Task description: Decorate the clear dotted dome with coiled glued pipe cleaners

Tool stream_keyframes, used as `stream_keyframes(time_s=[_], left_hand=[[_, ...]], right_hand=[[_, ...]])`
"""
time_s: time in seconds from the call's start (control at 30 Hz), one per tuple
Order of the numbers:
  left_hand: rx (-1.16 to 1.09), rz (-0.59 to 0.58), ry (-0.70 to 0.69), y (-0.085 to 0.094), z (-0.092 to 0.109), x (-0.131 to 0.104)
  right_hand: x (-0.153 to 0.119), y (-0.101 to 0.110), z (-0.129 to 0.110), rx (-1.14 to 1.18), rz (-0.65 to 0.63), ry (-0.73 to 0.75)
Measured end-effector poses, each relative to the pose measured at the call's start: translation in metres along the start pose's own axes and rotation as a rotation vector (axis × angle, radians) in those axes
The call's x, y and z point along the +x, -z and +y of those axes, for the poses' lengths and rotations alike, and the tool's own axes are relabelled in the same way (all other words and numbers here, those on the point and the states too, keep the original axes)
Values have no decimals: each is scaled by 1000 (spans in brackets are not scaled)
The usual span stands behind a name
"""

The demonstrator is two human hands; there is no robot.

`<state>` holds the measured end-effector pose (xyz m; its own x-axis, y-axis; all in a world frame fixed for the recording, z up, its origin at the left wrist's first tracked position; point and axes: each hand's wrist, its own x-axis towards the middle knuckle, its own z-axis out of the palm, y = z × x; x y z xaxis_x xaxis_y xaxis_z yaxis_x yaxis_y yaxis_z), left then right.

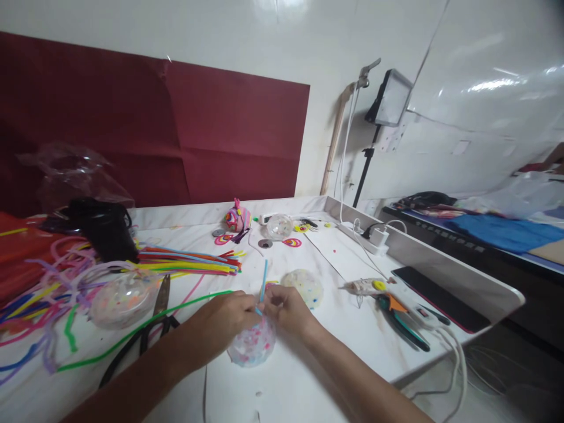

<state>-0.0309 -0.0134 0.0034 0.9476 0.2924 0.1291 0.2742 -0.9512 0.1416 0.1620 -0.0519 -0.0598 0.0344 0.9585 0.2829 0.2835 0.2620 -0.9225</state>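
Observation:
Both hands meet above a clear plastic dome speckled with pink dots, which rests on white paper. A light blue pipe cleaner stands up between the fingers, its lower part bent near the dome's top. My left hand is closed, its fingertips pinching the blue pipe cleaner from the left. With thumb and fingers together, my right hand grips it from the right. The fingers partly hide the dome's top. Just behind the right hand lies another speckled dome. A long green pipe cleaner runs behind the left wrist.
Black-handled scissors, a third dome and bundled pipe cleaners lie left. On the right are a glue gun, pliers, a black phone and a plugged-in charger. A striped ornament sits behind.

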Motion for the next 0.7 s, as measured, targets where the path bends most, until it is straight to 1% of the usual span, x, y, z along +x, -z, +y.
stream_keyframes(time_s=[0.27, 0.37, 0.43, 0.7], left_hand=[[-56, 37, 22, 2, 4, 0], [-74, 28, 28, 1, 3, 1], [-69, 15, 32, 0, 2, 1], [3, 30, 9, -2, 2, 1]], right_hand=[[0, 0, 1, 23, -2, 5], [0, 0, 2, 29, 1, 3], [0, 0, 2, 31, 3, 4], [0, 0, 5, 24, 6, 6]])
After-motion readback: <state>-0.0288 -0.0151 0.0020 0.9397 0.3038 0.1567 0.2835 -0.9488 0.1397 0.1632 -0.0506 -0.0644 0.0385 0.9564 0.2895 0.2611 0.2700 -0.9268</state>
